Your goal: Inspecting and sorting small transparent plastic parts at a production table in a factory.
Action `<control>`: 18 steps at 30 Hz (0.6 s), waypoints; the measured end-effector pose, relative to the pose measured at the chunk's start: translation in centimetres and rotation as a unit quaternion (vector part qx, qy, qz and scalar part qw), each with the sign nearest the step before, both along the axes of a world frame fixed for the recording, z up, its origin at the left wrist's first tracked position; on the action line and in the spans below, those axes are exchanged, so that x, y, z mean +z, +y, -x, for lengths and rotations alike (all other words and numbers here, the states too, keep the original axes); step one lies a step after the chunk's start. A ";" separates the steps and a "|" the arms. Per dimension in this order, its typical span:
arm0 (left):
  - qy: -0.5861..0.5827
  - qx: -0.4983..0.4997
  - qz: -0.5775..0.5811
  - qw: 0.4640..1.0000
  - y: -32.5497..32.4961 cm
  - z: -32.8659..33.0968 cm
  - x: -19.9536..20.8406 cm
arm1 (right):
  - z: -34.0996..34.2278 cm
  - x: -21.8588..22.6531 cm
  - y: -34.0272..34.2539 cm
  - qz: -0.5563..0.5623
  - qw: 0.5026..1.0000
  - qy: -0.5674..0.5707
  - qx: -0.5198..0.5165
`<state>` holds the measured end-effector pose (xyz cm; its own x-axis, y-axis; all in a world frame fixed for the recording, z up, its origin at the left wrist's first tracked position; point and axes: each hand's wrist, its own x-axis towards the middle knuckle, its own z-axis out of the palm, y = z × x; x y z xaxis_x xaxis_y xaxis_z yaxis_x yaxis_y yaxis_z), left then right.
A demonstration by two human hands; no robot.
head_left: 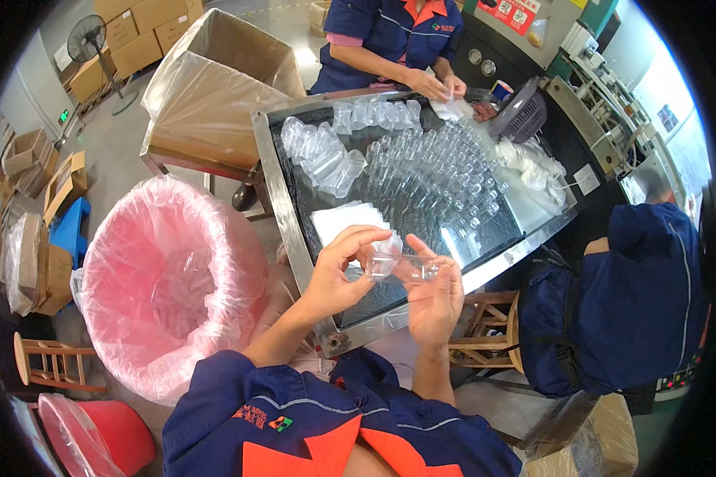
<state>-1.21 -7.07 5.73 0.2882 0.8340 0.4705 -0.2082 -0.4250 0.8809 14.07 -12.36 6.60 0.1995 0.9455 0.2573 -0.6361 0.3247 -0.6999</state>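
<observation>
Two hands [338, 277], one clear container [404, 269] (held between)

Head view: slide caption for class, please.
Left hand and right hand hold a clear item at a worktable spread with clear pieces.

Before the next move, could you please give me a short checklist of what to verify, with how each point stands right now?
1. Clear plastic container supported toward both ends, by the left hand and the right hand: ok.
2. Container free of fine scratches: cannot tell; too small to judge.
3. Thin white sheets within easy view, beyond the left hand: ok.
4. Large round bin lined with pink plastic open at the top: ok.
5. Co-worker's hands apart from these two hands: ok.
</observation>
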 end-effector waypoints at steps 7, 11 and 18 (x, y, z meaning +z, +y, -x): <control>-0.043 -0.018 0.071 0.996 -0.3 0.7 -0.4 | 0.3 -0.5 -0.1 -0.005 0.971 -0.201 -0.132; -0.015 -0.022 0.025 0.999 -0.2 0.2 -0.5 | 0.9 -0.6 0.6 -0.157 0.787 -0.544 -0.244; 0.086 -0.001 -0.109 0.990 3.0 0.6 -0.1 | -1.7 -1.1 4.0 -0.121 0.730 -0.635 -0.222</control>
